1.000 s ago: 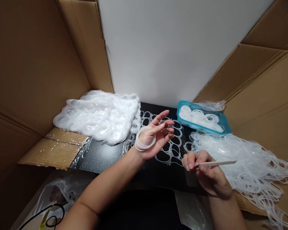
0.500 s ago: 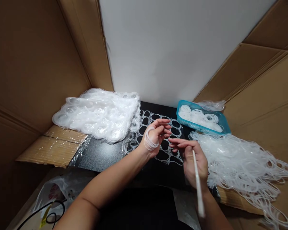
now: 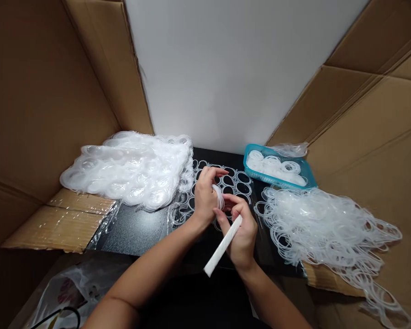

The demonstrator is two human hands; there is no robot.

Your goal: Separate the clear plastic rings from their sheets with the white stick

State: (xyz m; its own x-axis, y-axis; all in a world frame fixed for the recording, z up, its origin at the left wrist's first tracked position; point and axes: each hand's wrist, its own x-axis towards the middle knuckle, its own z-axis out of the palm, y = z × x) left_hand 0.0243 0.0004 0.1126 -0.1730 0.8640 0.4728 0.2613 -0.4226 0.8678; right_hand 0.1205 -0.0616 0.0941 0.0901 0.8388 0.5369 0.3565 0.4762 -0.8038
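Note:
White thin rings (image 3: 219, 197) hang in a bundle around my left hand (image 3: 206, 194), whose fingers are bent and apart at the tips. My right hand (image 3: 239, 224) holds a white stick-like tool (image 3: 222, 246) that points down toward me, and its fingers touch the ring bundle. Under and behind the hands, a sheet of joined clear rings (image 3: 241, 183) lies on the black table (image 3: 212, 157). What sits between my left palm and fingers is partly hidden.
A thick stack of white ring sheets (image 3: 133, 169) lies left. At the right stand a blue basket (image 3: 277, 180) with ring bundles and a loose heap of ring scraps (image 3: 322, 224). Cardboard walls (image 3: 370, 132) rise on both sides.
My left hand has turned and the rings now sit nearer its palm and fingers. My right hand has moved in to touch them, and the white tool has swung toward the left.

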